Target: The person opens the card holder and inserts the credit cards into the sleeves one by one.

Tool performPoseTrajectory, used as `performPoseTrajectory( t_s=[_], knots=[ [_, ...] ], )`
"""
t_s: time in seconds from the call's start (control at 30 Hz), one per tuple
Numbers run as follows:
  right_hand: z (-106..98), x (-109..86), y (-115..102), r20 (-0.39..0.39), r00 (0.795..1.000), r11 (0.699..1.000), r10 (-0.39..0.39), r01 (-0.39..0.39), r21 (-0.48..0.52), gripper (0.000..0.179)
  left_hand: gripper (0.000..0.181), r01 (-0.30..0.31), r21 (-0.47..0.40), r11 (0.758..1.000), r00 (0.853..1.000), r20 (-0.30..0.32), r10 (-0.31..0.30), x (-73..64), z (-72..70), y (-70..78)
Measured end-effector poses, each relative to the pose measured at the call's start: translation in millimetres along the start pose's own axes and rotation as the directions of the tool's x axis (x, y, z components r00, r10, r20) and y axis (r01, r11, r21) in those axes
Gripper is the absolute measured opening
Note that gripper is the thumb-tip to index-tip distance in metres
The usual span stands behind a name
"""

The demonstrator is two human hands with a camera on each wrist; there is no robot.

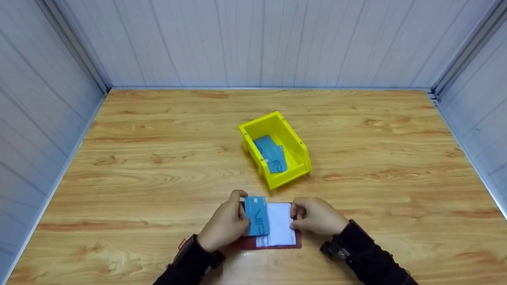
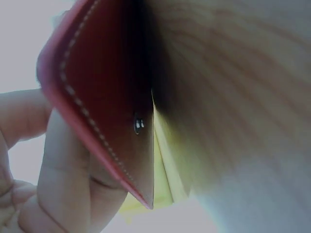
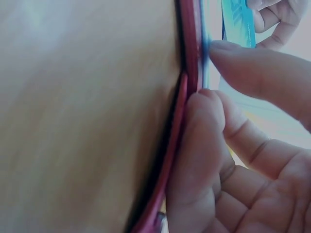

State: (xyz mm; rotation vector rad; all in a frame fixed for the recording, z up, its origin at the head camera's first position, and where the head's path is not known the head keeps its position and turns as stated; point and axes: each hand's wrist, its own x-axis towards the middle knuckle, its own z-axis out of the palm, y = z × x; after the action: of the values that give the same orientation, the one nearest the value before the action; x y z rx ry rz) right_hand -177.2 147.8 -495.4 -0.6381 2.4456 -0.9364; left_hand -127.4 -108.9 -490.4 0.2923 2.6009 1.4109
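Note:
A red stitched leather wallet or card holder (image 1: 244,243) lies open on the table, with a white paper or sleeve (image 1: 281,225) on its inside. My left hand (image 1: 228,220) holds a blue card marked "VIP" (image 1: 256,215) over the left half, along with the wallet's left side. In the left wrist view, its fingers (image 2: 65,165) lie along the red leather cover (image 2: 107,97). My right hand (image 1: 318,216) pinches the right edge of the wallet; in the right wrist view its thumb (image 3: 257,73) touches the white layer beside the red edge (image 3: 192,48).
Just beyond the hands stands a yellow plastic bin (image 1: 289,175), turned at an angle, with several blue cards (image 1: 273,153) inside. The wood-grain table (image 1: 151,152) is bordered by pale panel walls (image 1: 263,33) at the back and both sides.

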Motion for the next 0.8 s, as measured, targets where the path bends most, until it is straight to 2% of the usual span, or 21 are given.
performPoseTrajectory(
  t_s=[0.2,0.43,0.8],
  knots=[
    [0.9,-0.3,0.7,-0.003,1.000,1.000,0.000,0.000,0.002,0.017,0.057,-0.001,0.019,1.000,1.000,0.015,0.001,-0.2,2.7,1.9],
    [0.5,-0.7,1.2,-0.018,1.000,1.000,-0.016,0.017,0.001,0.017,0.054,0.001,-0.015,1.000,0.998,0.055,0.000,-0.1,4.0,3.5],
    [0.0,-1.0,-0.3,-0.006,1.000,1.000,-0.001,0.001,0.015,0.017,0.061,0.138,-0.080,0.987,0.985,0.112,-0.128,-3.1,4.3,9.1]
  ],
)
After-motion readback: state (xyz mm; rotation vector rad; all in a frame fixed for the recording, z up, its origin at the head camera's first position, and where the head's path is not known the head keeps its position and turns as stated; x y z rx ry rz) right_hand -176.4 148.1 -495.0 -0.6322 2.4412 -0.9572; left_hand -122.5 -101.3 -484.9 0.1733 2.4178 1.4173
